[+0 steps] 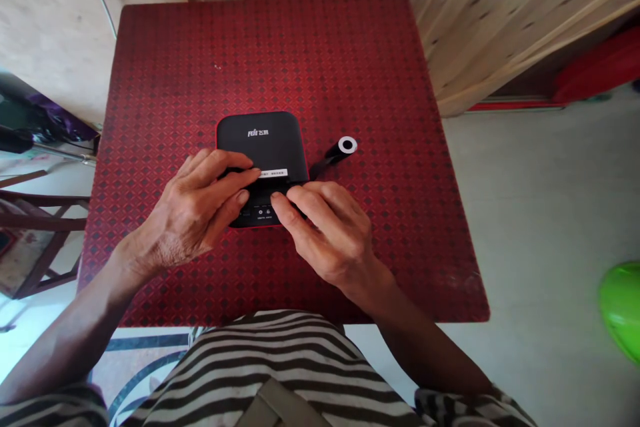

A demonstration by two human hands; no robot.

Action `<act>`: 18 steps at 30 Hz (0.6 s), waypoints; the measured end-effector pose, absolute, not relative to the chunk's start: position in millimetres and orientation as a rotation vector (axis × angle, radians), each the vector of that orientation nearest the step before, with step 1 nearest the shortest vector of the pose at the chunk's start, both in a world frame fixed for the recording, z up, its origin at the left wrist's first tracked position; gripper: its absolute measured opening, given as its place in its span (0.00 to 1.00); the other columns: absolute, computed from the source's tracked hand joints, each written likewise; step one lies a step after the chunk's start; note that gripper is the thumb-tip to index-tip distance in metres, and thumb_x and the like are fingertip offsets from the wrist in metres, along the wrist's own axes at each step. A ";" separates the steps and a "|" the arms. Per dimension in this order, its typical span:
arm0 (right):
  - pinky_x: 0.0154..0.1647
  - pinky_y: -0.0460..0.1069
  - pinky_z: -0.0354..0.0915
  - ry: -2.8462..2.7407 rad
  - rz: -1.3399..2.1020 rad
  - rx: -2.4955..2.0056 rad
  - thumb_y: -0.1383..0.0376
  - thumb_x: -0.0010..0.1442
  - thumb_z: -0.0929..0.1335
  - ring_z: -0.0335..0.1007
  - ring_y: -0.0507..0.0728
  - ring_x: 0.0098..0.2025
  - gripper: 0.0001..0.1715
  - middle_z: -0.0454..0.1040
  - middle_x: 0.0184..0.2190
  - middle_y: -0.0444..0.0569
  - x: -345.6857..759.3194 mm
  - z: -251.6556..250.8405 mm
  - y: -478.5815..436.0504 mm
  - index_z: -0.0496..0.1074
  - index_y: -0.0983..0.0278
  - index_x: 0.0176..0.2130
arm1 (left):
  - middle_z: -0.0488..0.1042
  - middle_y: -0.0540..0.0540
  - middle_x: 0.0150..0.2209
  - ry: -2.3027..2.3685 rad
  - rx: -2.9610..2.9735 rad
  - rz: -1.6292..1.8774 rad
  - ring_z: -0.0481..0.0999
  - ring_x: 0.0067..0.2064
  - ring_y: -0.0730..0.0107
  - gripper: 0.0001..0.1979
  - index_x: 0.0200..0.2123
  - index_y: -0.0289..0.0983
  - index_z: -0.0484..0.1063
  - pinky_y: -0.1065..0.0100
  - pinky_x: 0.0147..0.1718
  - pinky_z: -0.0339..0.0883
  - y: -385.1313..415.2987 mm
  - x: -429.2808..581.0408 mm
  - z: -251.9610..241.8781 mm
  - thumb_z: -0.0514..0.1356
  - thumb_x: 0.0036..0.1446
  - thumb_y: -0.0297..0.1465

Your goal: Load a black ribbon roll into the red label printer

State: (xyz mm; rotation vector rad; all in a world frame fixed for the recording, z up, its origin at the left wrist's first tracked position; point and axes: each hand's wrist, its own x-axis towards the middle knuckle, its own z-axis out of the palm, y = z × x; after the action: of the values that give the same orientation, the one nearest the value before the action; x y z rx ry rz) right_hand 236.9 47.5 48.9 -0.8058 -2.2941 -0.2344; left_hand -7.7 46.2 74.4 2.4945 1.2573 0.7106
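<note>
Black device [265,150] lies well inside the edges of the red table [270,47], room beyond it, a cylinder [337,151] near its right side. Left hand [193,199] and right hand [333,228] bend fingers onto the device; pinching, I cannot tell

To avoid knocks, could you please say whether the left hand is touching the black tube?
Apart: the head view shows part of the device between left hand and tube.

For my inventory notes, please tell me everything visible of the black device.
The black device looks plastic, red-edged, with rounded corners. Its top bears a pale logo and a white label; small white symbols lie nearer the person. It lies flat on the red table; the left hand and right hand touch and partly hide it.
</note>
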 end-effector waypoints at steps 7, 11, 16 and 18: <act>0.36 0.52 0.70 -2.285 -0.204 -0.804 0.75 0.70 0.70 0.74 0.56 0.38 0.08 0.82 0.36 0.49 236.2 49.1 47.1 0.81 0.69 0.44 | 0.76 0.37 0.57 1.216 2.700 0.712 0.78 0.52 0.51 0.23 0.63 0.39 0.70 0.51 0.49 0.73 44.7 -8.5 68.0 0.60 0.71 0.44; 0.37 0.52 0.71 -2.284 -0.178 -0.808 0.75 0.71 0.68 0.74 0.56 0.38 0.09 0.82 0.36 0.50 236.1 46.7 47.2 0.80 0.70 0.44 | 0.76 0.36 0.55 1.220 2.778 0.718 0.78 0.50 0.52 0.31 0.61 0.35 0.71 0.52 0.46 0.73 44.0 -6.1 65.6 0.61 0.68 0.53; 0.38 0.52 0.73 -2.270 -0.136 -0.800 0.76 0.70 0.69 0.73 0.57 0.38 0.07 0.82 0.36 0.51 235.2 43.5 49.1 0.79 0.70 0.45 | 0.76 0.34 0.54 1.235 2.804 0.735 0.78 0.50 0.50 0.37 0.60 0.32 0.72 0.51 0.46 0.73 43.3 -3.7 59.9 0.64 0.63 0.57; 0.40 0.52 0.75 -2.271 -0.123 -0.793 0.76 0.69 0.70 0.74 0.57 0.39 0.08 0.82 0.37 0.52 236.7 43.4 49.0 0.78 0.70 0.47 | 0.77 0.34 0.55 1.248 2.784 0.754 0.78 0.51 0.49 0.37 0.62 0.34 0.72 0.51 0.47 0.73 42.4 -3.4 58.0 0.65 0.63 0.57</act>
State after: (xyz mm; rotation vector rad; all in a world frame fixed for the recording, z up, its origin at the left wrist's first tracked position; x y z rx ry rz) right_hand 236.7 49.0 43.4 -0.7931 -2.2707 -0.1234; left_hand -3.4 42.4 58.0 2.7845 1.2475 0.7537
